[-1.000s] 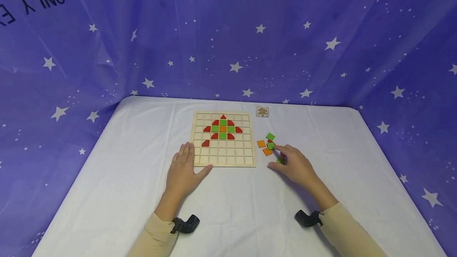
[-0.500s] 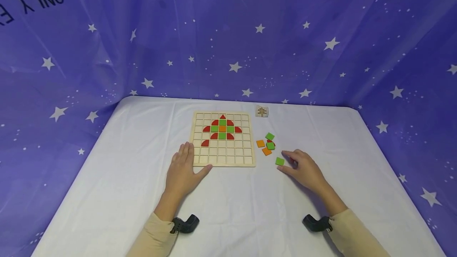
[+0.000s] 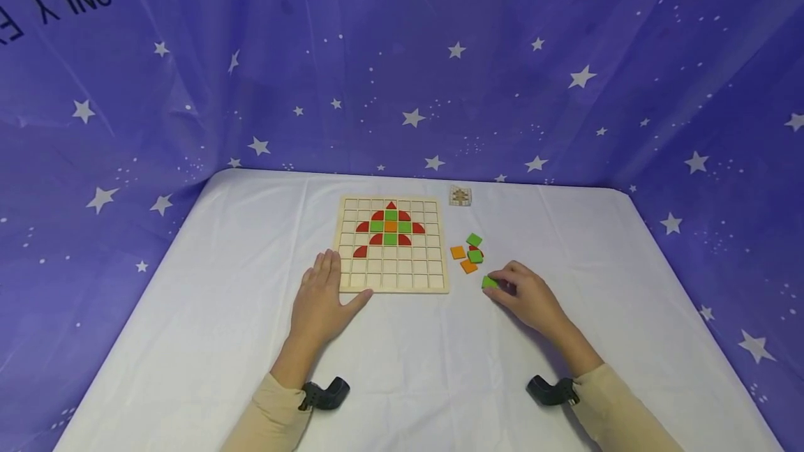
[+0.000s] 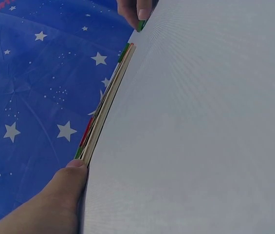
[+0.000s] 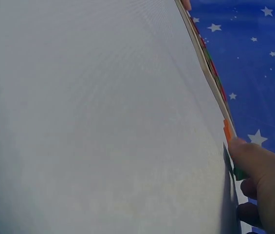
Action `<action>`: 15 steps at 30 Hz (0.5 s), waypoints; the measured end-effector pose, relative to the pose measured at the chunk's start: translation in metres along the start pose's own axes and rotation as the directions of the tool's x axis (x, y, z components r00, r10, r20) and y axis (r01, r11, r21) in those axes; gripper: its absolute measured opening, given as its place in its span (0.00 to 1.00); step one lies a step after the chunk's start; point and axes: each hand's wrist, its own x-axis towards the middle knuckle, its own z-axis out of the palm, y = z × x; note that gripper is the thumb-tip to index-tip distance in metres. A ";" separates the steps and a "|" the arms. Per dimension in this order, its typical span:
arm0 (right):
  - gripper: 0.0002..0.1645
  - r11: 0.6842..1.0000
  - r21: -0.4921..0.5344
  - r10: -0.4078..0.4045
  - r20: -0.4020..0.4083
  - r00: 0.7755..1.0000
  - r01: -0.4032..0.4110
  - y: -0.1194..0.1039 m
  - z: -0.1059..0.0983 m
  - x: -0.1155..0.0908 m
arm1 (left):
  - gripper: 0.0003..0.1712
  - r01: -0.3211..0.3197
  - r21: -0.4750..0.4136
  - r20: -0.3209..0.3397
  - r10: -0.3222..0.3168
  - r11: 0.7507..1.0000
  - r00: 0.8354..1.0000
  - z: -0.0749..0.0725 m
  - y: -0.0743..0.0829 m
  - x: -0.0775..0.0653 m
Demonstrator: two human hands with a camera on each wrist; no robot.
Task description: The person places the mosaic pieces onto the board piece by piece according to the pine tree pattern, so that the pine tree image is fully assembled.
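In the head view my left hand (image 3: 319, 302) lies with straight fingers along the left edge of a wooden grid board (image 3: 408, 284), its thumb at the front edge. Red, green and orange pieces fill some cells in the board's upper half. To the right of the board, my right hand (image 3: 530, 302) pinches a green square tile (image 3: 488, 282) between thumb and fingers. The left wrist view shows that green tile (image 4: 140, 25) at the fingertips too. Just beyond it lie loose pieces: orange tiles (image 3: 458, 252), green tiles (image 3: 474, 239), and a red piece (image 3: 479, 250) partly covered by a green one.
A small card (image 3: 460, 196) with a tree-like pattern lies behind the loose pieces, near the table's back edge. White cloth (image 3: 402, 368) covers the table. A purple star-printed curtain (image 3: 377, 75) stands behind and at both sides.
My right hand drew back from the loose pieces toward the right, then came in on the nearest green tile and pinched it. The left hand and the board stay put.
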 end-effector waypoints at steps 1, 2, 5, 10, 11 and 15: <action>0.18 1.000 0.002 -0.006 0.002 1.000 0.006 -0.001 0.001 0.001 | 0.62 0.000 -0.001 0.000 0.000 1.000 1.000 0.000 0.000 0.000; 0.18 1.000 0.006 -0.012 0.004 1.000 0.012 -0.002 0.002 0.003 | 0.62 0.000 -0.002 -0.001 0.000 1.000 1.000 0.000 0.000 0.000; 0.19 0.999 0.027 -0.031 0.005 0.999 0.031 -0.010 0.006 0.009 | 0.62 -0.004 -0.006 -0.008 0.004 1.000 1.000 0.001 -0.001 -0.001; 0.19 0.997 0.053 -0.059 0.017 0.998 0.058 -0.030 0.013 0.026 | 0.62 -0.005 -0.009 -0.016 0.005 1.000 1.000 0.001 -0.001 -0.001; 0.19 0.996 0.058 -0.064 0.020 0.998 0.063 -0.035 0.014 0.030 | 0.62 -0.004 -0.008 -0.017 0.004 1.000 1.000 0.001 -0.001 -0.001; 0.18 0.994 0.073 -0.086 0.037 0.996 0.083 -0.054 0.019 0.047 | 0.61 -0.003 -0.002 -0.019 0.003 1.000 1.000 0.001 -0.001 -0.001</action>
